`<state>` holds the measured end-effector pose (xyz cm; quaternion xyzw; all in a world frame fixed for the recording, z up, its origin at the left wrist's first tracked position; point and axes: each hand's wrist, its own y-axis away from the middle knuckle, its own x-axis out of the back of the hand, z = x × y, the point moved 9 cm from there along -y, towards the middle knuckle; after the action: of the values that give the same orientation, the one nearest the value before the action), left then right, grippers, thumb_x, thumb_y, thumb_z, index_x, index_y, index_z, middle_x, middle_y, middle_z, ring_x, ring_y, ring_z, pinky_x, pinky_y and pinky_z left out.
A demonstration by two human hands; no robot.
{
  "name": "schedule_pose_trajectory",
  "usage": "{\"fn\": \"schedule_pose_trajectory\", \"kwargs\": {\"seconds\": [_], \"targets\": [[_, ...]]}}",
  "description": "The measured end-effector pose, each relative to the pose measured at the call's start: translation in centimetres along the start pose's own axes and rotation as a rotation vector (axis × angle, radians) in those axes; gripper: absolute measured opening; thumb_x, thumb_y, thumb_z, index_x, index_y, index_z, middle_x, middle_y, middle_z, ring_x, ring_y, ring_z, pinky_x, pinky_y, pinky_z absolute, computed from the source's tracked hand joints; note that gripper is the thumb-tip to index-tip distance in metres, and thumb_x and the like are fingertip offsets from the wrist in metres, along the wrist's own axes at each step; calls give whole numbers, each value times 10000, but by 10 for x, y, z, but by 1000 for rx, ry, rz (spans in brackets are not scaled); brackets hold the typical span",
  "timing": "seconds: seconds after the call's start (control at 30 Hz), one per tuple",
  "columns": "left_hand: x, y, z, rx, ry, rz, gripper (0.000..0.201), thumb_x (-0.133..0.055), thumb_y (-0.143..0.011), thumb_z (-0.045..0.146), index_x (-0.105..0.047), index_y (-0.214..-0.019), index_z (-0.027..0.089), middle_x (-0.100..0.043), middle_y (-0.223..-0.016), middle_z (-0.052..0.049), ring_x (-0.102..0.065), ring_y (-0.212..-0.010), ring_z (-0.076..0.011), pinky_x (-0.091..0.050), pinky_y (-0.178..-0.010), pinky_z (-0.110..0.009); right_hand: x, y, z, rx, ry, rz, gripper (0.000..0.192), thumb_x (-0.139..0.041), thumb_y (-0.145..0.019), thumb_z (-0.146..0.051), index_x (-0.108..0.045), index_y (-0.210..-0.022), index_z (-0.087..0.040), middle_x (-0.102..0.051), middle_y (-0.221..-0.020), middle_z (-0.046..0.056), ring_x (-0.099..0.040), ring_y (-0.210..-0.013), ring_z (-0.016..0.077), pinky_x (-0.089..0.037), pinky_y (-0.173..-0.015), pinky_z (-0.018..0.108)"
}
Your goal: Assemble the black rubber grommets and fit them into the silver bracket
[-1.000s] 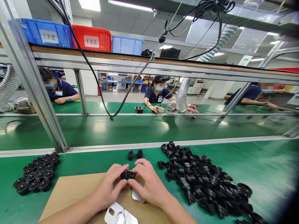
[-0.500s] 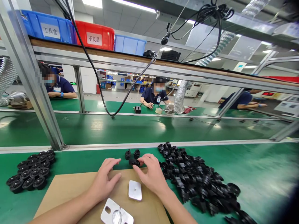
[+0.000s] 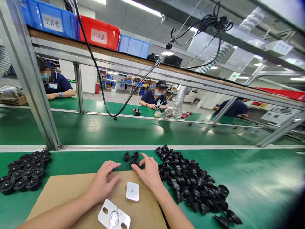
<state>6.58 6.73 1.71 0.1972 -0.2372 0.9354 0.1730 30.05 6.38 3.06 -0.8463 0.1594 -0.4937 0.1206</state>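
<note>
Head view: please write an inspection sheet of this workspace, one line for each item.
Surface: green bench mat with a brown cardboard sheet on it.
Job's things: three small black parts stand beyond the cardboard; the right hand touches the nearest.
Clutter: loose black parts heap on the right; ordered round parts on the left; white square plate and metal plate on the cardboard.
Hands: left hand rests open on the cardboard.
Cables: black cable hangs overhead.
Surroundings: labelled bins on the shelf; co-workers opposite.
</note>
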Motion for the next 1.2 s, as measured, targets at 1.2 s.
{"fn": "schedule_pose_trajectory", "kwargs": {"seconds": [1.2], "targets": [[286,-4,-64,942,-1135,-179,283,-700,-1018,345,-698,-1230,158,-715,-1301,-105,-693,-1195,-292,-569,-1044,-552,17,-31,75,42,320,-93,454,-435,-948,-509,-839,-1003,-309,-801,-1007,125,-675,-1153,413,-385,-1069,693]]}}
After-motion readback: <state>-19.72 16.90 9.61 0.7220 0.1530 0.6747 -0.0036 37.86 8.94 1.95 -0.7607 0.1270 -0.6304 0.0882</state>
